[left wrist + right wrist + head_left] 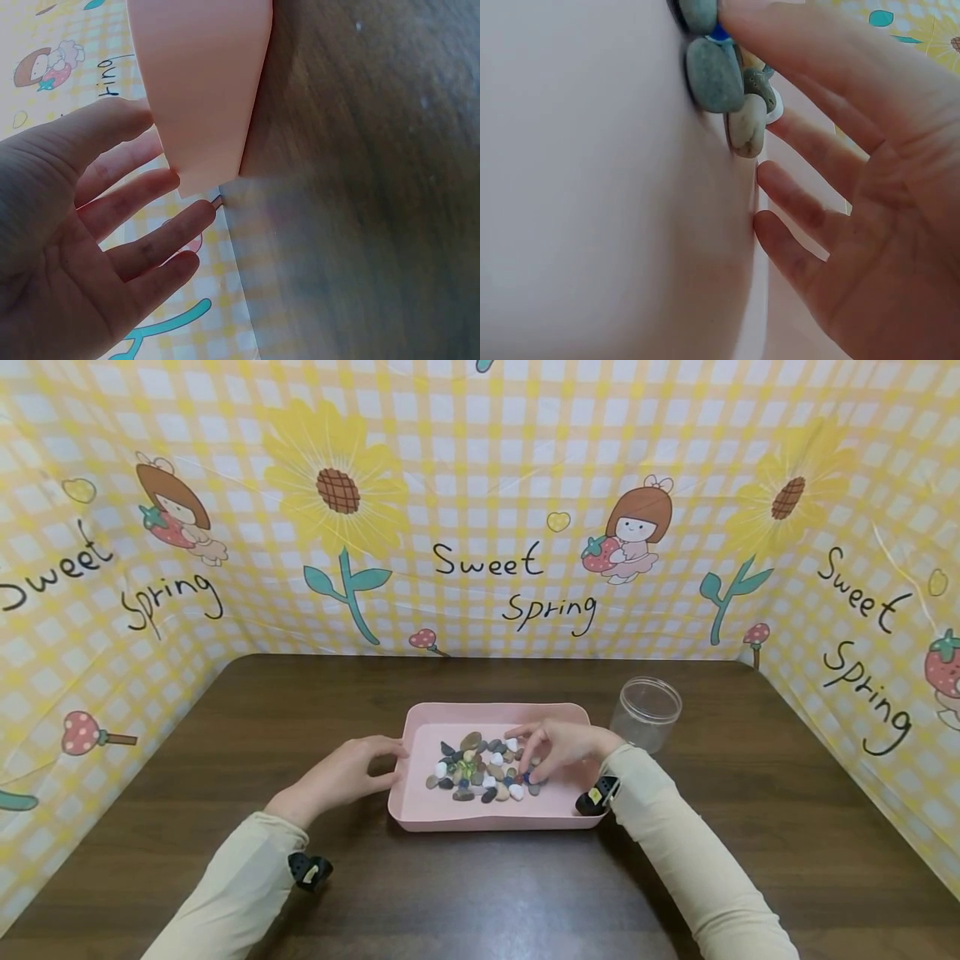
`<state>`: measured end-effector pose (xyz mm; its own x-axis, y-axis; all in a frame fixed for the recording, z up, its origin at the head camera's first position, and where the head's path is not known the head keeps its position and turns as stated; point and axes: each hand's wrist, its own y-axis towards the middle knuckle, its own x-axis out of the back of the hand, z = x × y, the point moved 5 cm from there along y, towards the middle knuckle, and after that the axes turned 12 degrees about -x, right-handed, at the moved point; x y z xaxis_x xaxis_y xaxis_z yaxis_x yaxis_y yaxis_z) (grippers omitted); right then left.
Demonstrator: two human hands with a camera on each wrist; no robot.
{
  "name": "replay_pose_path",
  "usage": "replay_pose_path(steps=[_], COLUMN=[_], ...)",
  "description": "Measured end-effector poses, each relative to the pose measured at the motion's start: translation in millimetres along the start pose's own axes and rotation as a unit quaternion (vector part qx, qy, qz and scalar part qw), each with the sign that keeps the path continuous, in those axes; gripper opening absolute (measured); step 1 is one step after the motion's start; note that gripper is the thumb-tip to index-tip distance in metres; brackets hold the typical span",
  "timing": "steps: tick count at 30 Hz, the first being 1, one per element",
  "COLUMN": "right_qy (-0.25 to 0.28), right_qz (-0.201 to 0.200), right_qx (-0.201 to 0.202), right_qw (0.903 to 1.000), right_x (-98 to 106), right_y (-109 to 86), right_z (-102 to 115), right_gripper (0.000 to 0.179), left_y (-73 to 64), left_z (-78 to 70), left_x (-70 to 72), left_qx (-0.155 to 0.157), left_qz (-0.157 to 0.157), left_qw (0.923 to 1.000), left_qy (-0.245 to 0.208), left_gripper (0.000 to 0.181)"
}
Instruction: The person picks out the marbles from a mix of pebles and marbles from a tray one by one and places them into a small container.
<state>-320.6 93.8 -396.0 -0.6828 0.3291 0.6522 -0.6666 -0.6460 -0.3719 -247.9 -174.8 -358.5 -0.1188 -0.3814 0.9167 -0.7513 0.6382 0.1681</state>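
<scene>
A shallow pink tray [487, 823] lies on the table, with many small pebbles [496, 771] in grey, white, tan and green spread in it. At its left end my left hand [342, 777] touches the outer wall, fingers loosely spread. My right hand [564, 750] reaches over the tray's right side, and its thumb and index finger close around a blue glass bead [719, 32] among the pebbles. Beside the bead sits a grey-green pebble [715, 75]. The other fingers of that hand are spread, and the index fingertip is hidden in the right wrist view.
A clear round jar [647, 717] stands without a visible lid behind the right hand, just right of the tray. The dark wooden table [480, 893] meets a yellow checked cloth [480, 510] at the back and sides.
</scene>
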Motion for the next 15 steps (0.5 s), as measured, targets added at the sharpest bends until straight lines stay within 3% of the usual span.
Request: replay_pose_path(steps=[8,15], right_qy=[0.017,0.008], right_qz=[-0.015,-0.06], right_qx=[0.003,0.017], right_qw=[0.9997,0.998], right_x=[4.6,16.7], right_y=[-0.8,-7.4], right_z=[2.3,7.4], right_gripper=[0.01,0.007], left_y=[0.8,0.5], left_z=[-0.4,-1.9], left_x=[0.6,1.3], left_qx=[0.011,0.009], left_qz=[0.006,0.006], left_qw=[0.9999,0.9999], left_qy=[-0.004,0.0], left_gripper=[0.028,0.028])
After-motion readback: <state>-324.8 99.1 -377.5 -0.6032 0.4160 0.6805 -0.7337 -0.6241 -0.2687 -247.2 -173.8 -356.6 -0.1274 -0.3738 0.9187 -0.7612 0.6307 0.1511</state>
